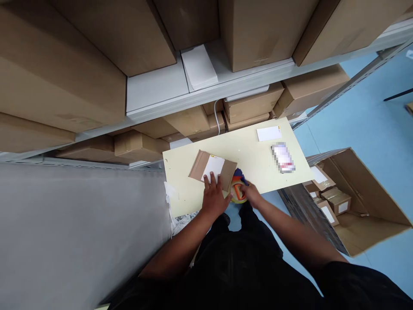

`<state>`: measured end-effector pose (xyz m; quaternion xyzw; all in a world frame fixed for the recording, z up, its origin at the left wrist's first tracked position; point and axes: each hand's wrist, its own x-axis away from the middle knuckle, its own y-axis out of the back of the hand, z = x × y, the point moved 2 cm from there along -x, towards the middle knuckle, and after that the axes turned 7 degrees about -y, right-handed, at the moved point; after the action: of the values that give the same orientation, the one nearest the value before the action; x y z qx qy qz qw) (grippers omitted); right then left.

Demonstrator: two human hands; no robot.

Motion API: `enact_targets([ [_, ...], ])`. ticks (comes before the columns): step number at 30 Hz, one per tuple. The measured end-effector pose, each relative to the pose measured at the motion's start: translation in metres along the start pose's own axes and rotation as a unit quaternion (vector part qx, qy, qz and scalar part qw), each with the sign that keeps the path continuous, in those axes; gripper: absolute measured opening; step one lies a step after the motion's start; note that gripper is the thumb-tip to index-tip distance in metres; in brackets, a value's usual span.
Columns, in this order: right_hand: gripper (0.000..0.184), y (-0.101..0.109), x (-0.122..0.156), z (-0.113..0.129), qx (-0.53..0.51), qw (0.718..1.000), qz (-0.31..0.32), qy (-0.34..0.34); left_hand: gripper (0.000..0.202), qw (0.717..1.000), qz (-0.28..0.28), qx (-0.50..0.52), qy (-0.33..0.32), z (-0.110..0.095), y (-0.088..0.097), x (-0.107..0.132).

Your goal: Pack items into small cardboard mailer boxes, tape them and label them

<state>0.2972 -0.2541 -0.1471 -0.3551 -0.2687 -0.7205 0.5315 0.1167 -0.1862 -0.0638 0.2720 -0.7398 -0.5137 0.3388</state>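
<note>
A small flat cardboard parcel [206,165] with a white label lies on a pale yellow table [258,159]. My left hand [213,196] rests flat on its near edge, fingers spread over the label. My right hand [251,193] is closed round a tape dispenser [238,189] with an orange and blue body, right beside the parcel's right corner at the table's near edge.
A white slip [269,133] and a blurred small item [283,157] lie further back on the table. An open carton [351,202] with several small parcels stands on the blue floor to the right. Shelves stacked with cardboard boxes [251,107] rise behind. A grey surface [80,224] lies left.
</note>
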Motion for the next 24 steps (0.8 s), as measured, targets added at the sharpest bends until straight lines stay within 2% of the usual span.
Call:
enact_targets([
  [2,0.052,0.026,-0.023,0.032,0.001,1.0,0.013,-0.018,0.097,0.998,0.045,-0.009,-0.053,0.011,0.011,0.004],
  [4,0.05,0.046,-0.044,0.066,0.058,0.997,0.052,-0.009,0.093,0.993,0.062,-0.028,-0.091,0.031,0.023,0.001],
  [7,0.04,0.058,-0.066,0.103,0.179,0.982,0.064,0.01,0.095,0.993,0.046,-0.061,-0.094,0.062,0.031,-0.012],
  [9,0.04,0.061,-0.07,0.111,0.205,0.977,0.062,0.015,0.089,0.995,0.03,-0.067,-0.069,0.072,0.028,-0.019],
  [10,0.042,0.064,-0.068,0.108,0.197,0.978,0.061,0.019,0.086,0.996,0.022,-0.066,-0.055,0.074,0.024,-0.022],
  [12,0.047,0.072,-0.055,0.087,0.161,0.985,0.049,0.024,0.085,0.997,0.01,-0.059,-0.04,0.074,0.018,-0.024],
  [15,0.05,0.08,-0.018,0.028,0.114,0.993,0.006,0.006,0.087,0.998,-0.001,-0.044,-0.033,0.066,0.012,-0.024],
  [17,0.049,0.067,0.008,-0.013,0.088,0.996,-0.007,-0.002,0.088,0.999,-0.018,-0.033,-0.019,0.054,0.008,-0.023],
  [19,0.049,0.04,0.026,-0.04,0.029,0.999,-0.011,-0.01,0.086,0.999,-0.04,-0.017,0.007,0.038,0.003,-0.018],
  [21,0.045,0.013,0.028,-0.044,-0.009,0.999,-0.031,-0.003,0.088,0.999,-0.047,-0.002,0.024,0.022,0.0,-0.008],
  [23,0.044,0.0,0.015,-0.026,-0.008,0.998,-0.066,-0.002,0.098,0.999,-0.029,0.007,0.016,0.012,0.001,0.003],
  [24,0.045,-0.001,0.004,-0.011,0.02,0.998,-0.057,-0.005,0.103,1.0,-0.013,0.005,0.002,0.012,0.004,0.008],
])
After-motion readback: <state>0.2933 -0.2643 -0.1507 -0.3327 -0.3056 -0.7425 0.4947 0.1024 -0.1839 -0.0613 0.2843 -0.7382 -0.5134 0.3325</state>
